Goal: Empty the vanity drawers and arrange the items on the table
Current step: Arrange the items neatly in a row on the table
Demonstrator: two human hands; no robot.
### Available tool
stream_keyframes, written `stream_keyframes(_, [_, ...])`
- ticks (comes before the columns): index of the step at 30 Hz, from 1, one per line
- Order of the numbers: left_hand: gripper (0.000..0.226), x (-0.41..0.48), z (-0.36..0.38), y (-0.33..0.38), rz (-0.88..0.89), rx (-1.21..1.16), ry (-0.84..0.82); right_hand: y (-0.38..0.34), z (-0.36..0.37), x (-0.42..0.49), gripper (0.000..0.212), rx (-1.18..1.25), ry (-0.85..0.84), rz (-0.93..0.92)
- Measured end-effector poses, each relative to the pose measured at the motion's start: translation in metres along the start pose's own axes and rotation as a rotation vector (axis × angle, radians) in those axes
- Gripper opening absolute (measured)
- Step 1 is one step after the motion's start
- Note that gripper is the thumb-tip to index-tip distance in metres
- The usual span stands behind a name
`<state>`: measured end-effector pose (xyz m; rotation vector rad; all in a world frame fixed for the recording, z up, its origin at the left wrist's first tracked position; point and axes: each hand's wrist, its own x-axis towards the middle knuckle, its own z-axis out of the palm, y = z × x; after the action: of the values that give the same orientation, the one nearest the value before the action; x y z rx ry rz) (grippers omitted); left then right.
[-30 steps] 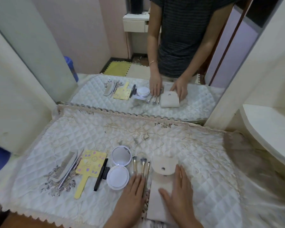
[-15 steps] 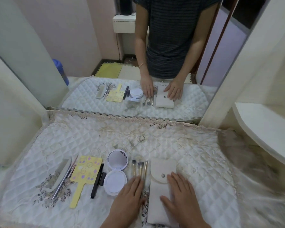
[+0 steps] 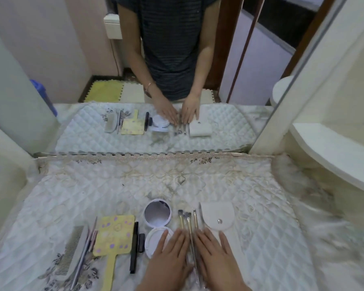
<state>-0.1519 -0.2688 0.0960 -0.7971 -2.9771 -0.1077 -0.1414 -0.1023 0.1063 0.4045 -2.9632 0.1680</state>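
Observation:
On the quilted table cover [image 3: 198, 181] lies a row of items: a grey comb [image 3: 72, 250], thin metal tools [image 3: 86, 253], a yellow hand mirror [image 3: 114, 238], a black pencil [image 3: 133, 248], an open white compact [image 3: 157, 225], several small makeup brushes [image 3: 188, 221] and a white snap pouch [image 3: 219, 219]. My left hand [image 3: 168, 261] lies flat beside the brushes on their left, over the compact's lower half. My right hand [image 3: 216, 259] lies flat on their right, partly over the pouch. Both hands hold nothing.
A large mirror [image 3: 156, 80] stands behind the table and reflects the person and the items. A white curved shelf [image 3: 334, 152] juts out at the right. A blue bin [image 3: 44, 97] shows in the reflection at the left.
My right hand slid left off the pouch towards the brushes, and both hands now flank the brush handles. The camera has tilted up and moved closer.

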Motion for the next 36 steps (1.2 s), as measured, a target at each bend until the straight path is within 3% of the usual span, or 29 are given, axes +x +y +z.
stream_keyframes(4, [0.059, -0.001, 0.006, -0.006, 0.082, 0.032, 0.018, 0.0, 0.004, -0.011, 0.056, 0.029, 0.017, 0.082])
stream_keyframes(8, [0.059, -0.006, 0.006, -0.002, 0.072, -0.02, 0.04, -0.009, -0.001, -0.018, 0.038, 0.126, 0.023, 0.137])
stream_keyframes(14, [0.07, -0.002, 0.001, 0.013, 0.036, -0.062, -0.013, 0.008, -0.011, -0.026, 0.056, 0.074, -0.007, 0.332])
stream_keyframes(23, [0.096, 0.008, 0.003, 0.021, -0.033, -0.135, -0.081, 0.025, 0.003, -0.028, 0.067, 0.032, -0.009, 0.271])
stream_keyframes(27, [0.072, 0.008, 0.0, 0.024, 0.001, -0.166, -0.101, 0.025, -0.003, -0.026, 0.066, 0.042, -0.038, 0.287])
stream_keyframes(30, [0.07, 0.006, 0.004, 0.026, 0.0, -0.162, -0.053, 0.023, -0.007, -0.025, 0.055, 0.057, -0.068, 0.331])
stream_keyframes(36, [0.067, 0.004, 0.0, 0.03, -0.079, -0.144, -0.072, 0.021, -0.011, -0.022, 0.059, 0.087, -0.058, 0.375])
